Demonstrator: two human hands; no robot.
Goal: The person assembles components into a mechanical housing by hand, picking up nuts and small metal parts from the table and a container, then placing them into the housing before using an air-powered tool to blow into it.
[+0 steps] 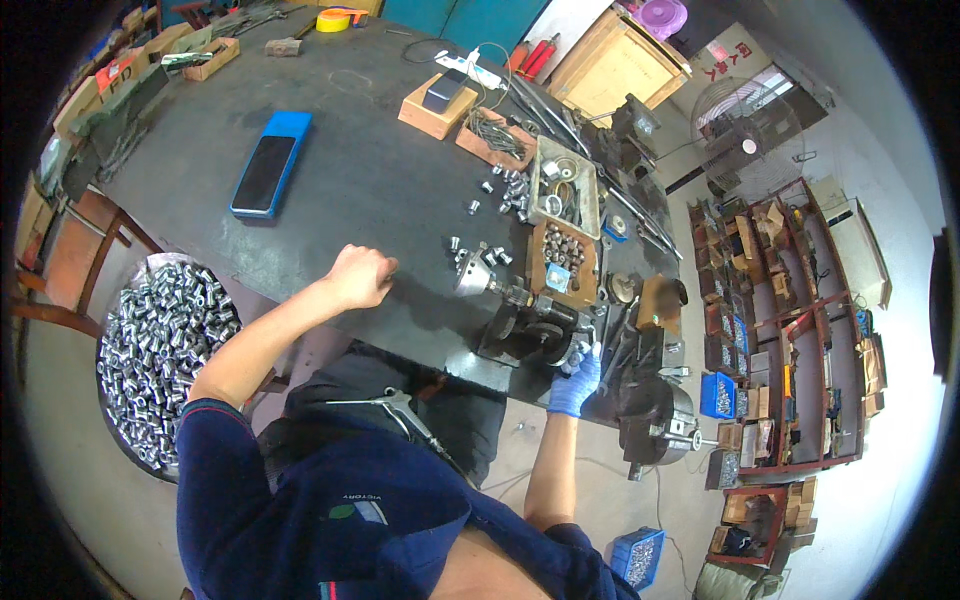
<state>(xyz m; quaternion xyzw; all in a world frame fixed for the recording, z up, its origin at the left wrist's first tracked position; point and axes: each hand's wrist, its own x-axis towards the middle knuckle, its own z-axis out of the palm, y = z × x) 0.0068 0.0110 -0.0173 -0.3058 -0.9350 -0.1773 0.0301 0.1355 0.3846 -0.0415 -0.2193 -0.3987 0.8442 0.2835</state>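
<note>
My left hand (362,277), bare, is held closed like a fist over the dark worktable (370,190), left of a small bench machine (535,328). Whatever its fingers may hold is hidden. My right hand (577,382) wears a blue glove and is closed on the round handwheel (560,346) at the machine's near right end. A conical metal chuck (474,274) sticks out of the machine toward my left hand. Several shiny metal fittings (496,254) lie right behind the chuck, and more fittings (516,192) are scattered farther back.
A wooden box of round metal parts (562,250) and a grey tray (588,200) stand behind the machine. A blue-cased phone (268,170) lies at the left. Left of me stands a large tub of fittings (165,350); a bench vise (655,420) is at the right.
</note>
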